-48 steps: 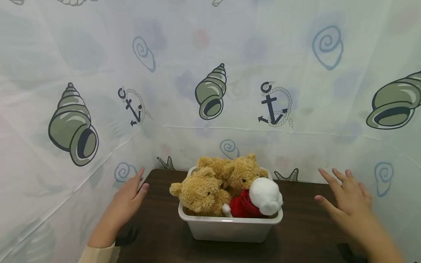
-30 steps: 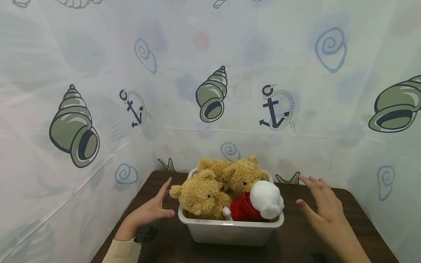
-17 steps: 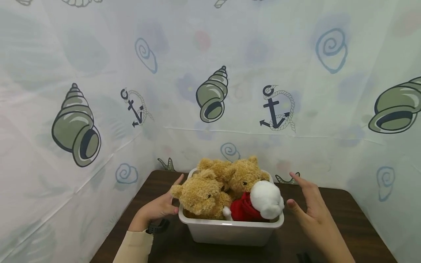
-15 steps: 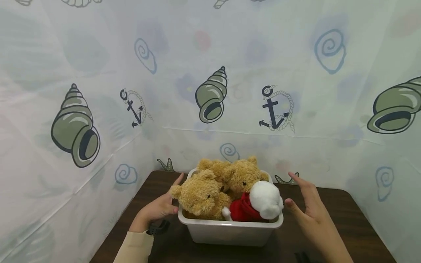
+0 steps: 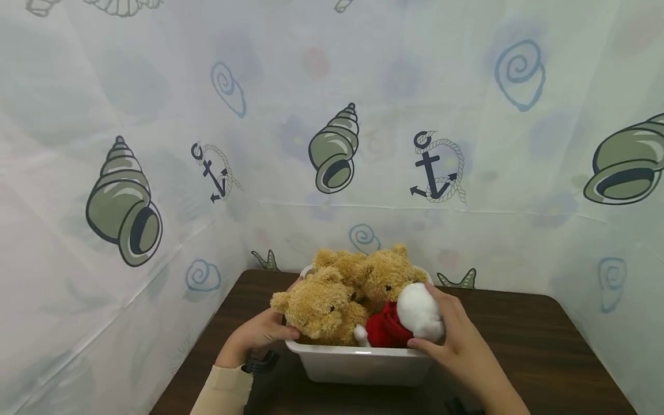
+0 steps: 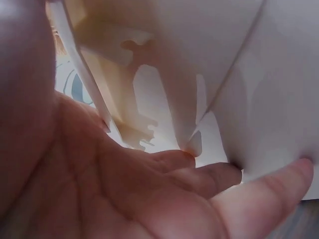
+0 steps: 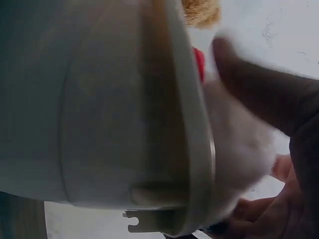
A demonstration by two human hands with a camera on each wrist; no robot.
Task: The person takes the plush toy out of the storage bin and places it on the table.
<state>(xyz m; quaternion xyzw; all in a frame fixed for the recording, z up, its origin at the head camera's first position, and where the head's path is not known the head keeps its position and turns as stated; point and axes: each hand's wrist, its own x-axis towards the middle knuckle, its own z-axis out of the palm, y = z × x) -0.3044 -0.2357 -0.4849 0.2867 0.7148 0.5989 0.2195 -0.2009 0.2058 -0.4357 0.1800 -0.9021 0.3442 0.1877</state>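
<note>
A white plastic tub (image 5: pixel 365 366) is packed with plush toys. Three golden teddy bears fill its left and back, the nearest teddy bear (image 5: pixel 313 305) leaning over the left rim. At the front right lies a white plush toy (image 5: pixel 417 308) in red clothing. My left hand (image 5: pixel 261 331) grips the tub's left side, its thumb over the rim. In the left wrist view its fingertips (image 6: pixel 299 174) meet the tub's outer wall. My right hand (image 5: pixel 456 334) holds the white plush toy's head, thumb in front and fingers behind. In the right wrist view the head sits between thumb and fingers.
The tub stands on a dark brown table (image 5: pixel 534 346). Behind and on both sides hangs a pale curtain (image 5: pixel 384 75) printed with shells and anchors, close to the table's back edge. A black strap (image 5: pixel 261 362) is at the left wrist.
Both hands have come inward from the sides. My left hand has taken hold of the tub's left rim. My right hand has moved left onto the white plush toy's head.
</note>
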